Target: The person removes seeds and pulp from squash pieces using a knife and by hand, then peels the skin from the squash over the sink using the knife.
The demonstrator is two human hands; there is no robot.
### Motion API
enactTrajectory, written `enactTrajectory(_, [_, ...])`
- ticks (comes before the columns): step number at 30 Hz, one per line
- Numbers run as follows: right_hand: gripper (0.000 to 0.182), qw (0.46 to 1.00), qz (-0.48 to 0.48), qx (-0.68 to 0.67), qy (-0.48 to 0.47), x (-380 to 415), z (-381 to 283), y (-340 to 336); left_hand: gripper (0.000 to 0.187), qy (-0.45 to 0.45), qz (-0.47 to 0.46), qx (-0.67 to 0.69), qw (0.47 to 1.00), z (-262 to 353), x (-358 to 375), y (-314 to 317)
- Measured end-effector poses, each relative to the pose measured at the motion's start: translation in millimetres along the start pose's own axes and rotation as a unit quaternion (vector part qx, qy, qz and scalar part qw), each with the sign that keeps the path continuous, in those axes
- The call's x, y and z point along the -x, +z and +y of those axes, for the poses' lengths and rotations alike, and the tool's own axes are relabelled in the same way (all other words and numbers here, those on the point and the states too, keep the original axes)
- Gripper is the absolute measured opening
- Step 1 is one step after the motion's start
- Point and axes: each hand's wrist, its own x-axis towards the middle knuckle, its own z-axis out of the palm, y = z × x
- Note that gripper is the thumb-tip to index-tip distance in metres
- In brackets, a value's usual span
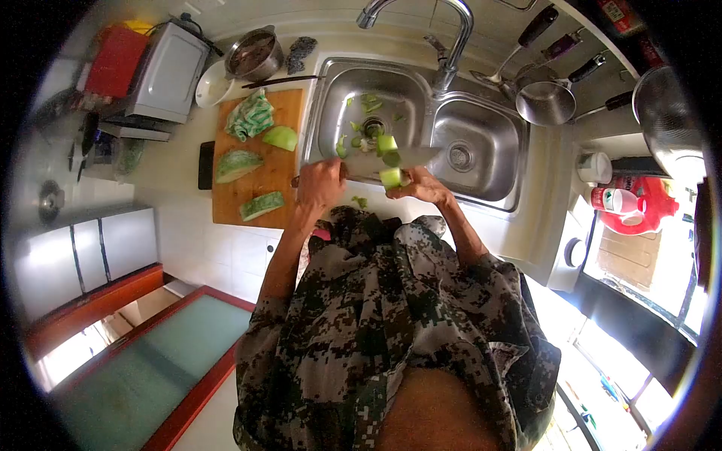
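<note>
My left hand (322,186) is closed around the handle of a kitchen knife. Its broad blade (362,165) points right, over the front of the left sink basin (314,124). My right hand (422,186) grips a peeled, light green vegetable piece (390,178) at its near end. The blade crosses this piece, with pale green showing on both sides of it. Below, green peelings (370,101) lie around the drain. On the wooden cutting board (289,109) to the left are several green vegetable chunks (238,165) and a crumpled green-and-white wrapper (251,116).
The tap (451,56) arches over the divider, beside the right basin (485,143). Behind the board stand a pot (256,56), a white bowl (213,84) and dark chopsticks (280,81). Pans and ladles (545,101) hang at right. A phone-like black slab (205,165) lies left of the board.
</note>
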Motion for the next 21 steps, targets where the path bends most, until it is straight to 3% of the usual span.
enactTrajectory(2, [0.048, 0.997, -0.022, 0.066, -0.026, 3, -2, 0, 0.022, -0.164, -0.062, 0.064, 0.982, -10, -7, 6])
enactTrajectory(6, [0.053, 0.988, 0.033, 0.123, -0.091, 2, 2, 5, 0.017, -0.115, -0.040, 0.044, 0.992, -24, -2, 9])
enactTrajectory(8, [0.055, 0.993, 0.016, 0.100, -0.062, -2, 4, 2, 0.020, -0.006, 0.022, 0.017, 1.000, -7, 4, 1])
enactTrajectory(9, [0.056, 0.996, -0.001, 0.080, -0.032, -2, 5, 1, 0.020, -0.008, 0.021, 0.017, 1.000, -6, 1, 2])
enactTrajectory(11, [0.059, 0.993, 0.011, 0.094, -0.064, 3, -7, 3, 0.025, -0.195, -0.171, 0.025, 0.965, -8, -13, 8])
enactTrajectory(13, [0.065, 0.980, 0.014, 0.174, -0.093, 2, -7, 0, 0.027, -0.204, -0.118, 0.058, 0.970, -33, -9, 33])
enactTrajectory(14, [0.065, 0.980, 0.022, 0.176, -0.095, 1, -11, -1, 0.030, -0.255, -0.132, 0.204, 0.936, -31, -9, 33])
enactTrajectory(16, [0.067, 0.999, -0.011, -0.014, -0.032, -2, -20, 0, 0.037, -0.339, -0.155, 0.482, 0.793, -24, -3, 33])
enactTrajectory(17, [0.067, 0.999, -0.010, -0.014, -0.032, -5, -15, 3, 0.037, -0.338, -0.156, 0.482, 0.793, -13, 0, 29])
enactTrajectory(19, [0.067, 0.974, 0.072, -0.192, -0.096, -23, 9, 9, 0.041, -0.307, -0.099, 0.697, 0.640, 16, -2, 26])
enactTrajectory(20, [0.064, 0.951, 0.128, -0.280, -0.032, -33, 17, 11, 0.041, -0.305, -0.097, 0.697, 0.641, 23, -4, 29])
enactTrajectory(21, [0.064, 0.952, 0.127, -0.277, -0.034, -39, 24, 13, 0.037, -0.313, -0.050, 0.734, 0.601, 31, -6, 32])
